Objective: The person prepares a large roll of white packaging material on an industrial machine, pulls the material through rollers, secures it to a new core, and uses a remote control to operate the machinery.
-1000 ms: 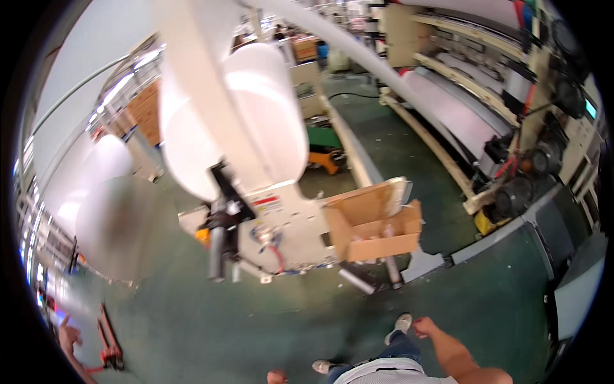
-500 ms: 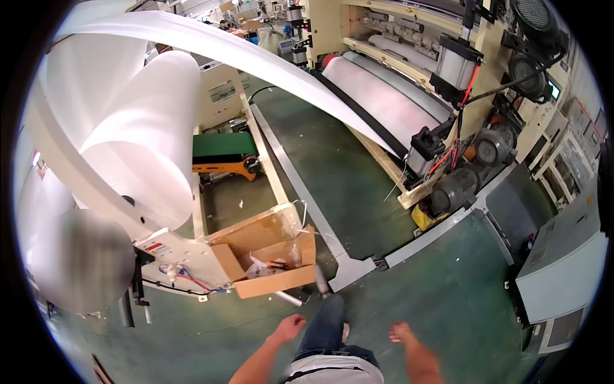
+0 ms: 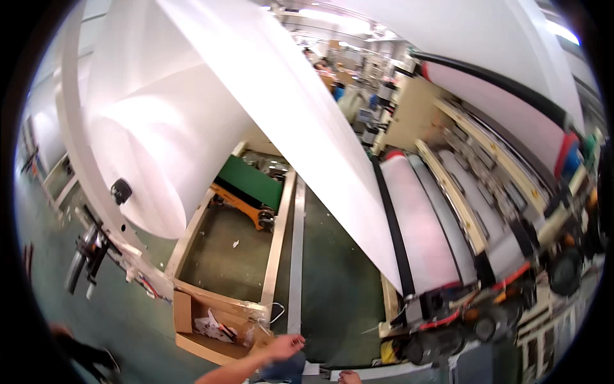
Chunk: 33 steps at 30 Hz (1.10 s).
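Note:
My left hand [image 3: 284, 346] reaches forward at the lower middle, its fingers loosely curled with nothing visible in them. In the view it overlaps the right edge of an open cardboard box [image 3: 206, 349], which holds crumpled white plastic and a small tool with orange parts [image 3: 226, 331]. Only the top of my right hand [image 3: 349, 377] shows at the lower edge, fingers curled, apparently holding nothing. Ahead, a wide white web [image 3: 320, 147] runs from a large white roll [image 3: 150, 153] on the left to the rollers [image 3: 422, 224] of a machine on the right.
A cream floor frame [image 3: 279, 246] surrounds a green-topped unit [image 3: 252, 182] with an orange side. Beside it runs a grey floor rail [image 3: 296, 256]. Motors [image 3: 486, 326] sit low at the right machine's near end. Another person's leg [image 3: 89, 358] shows at lower left.
My view has turned up and to the right, and I am closer to the frame and web. The left hand has come forward beside the box; the right hand now sits at the lower edge.

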Available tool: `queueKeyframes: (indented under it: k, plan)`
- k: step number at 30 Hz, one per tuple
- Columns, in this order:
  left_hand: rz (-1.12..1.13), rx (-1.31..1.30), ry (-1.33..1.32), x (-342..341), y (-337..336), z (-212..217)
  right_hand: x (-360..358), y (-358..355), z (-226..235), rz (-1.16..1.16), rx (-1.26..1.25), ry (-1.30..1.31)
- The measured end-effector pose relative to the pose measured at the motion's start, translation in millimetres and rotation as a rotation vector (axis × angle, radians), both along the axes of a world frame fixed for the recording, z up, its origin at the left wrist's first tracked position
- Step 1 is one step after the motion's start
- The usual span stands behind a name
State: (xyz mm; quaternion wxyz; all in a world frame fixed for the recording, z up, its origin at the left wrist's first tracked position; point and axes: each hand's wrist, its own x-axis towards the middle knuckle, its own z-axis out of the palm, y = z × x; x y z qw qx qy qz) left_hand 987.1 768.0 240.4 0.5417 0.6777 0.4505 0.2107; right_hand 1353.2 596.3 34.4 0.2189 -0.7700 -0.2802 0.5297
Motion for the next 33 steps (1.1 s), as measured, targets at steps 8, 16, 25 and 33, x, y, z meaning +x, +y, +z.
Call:
queueKeyframes:
  k: [8, 16, 25, 33]
  plan:
    - [0.915, 0.379, 0.020, -89.1, 231.8, 127.4, 87.4, 169.2, 26.4, 0.532, 0.370, -0.327]
    - [1.746, 0.850, 0.395, -322.4, 368.0, 213.5, 57.5, 354.3, 13.2, 0.527, 0.056, -0.004]
    - [1.979, 0.769, 0.116, -433.7, 421.2, 259.3, -256.9, 582.3, 187.8, 1.019, 0.949, -0.146]
    - [1.911, 0.927, 0.011, -447.1, 457.6, 217.6, -601.4, 667.7, 397.1, 1.113, 1.640, 0.134]
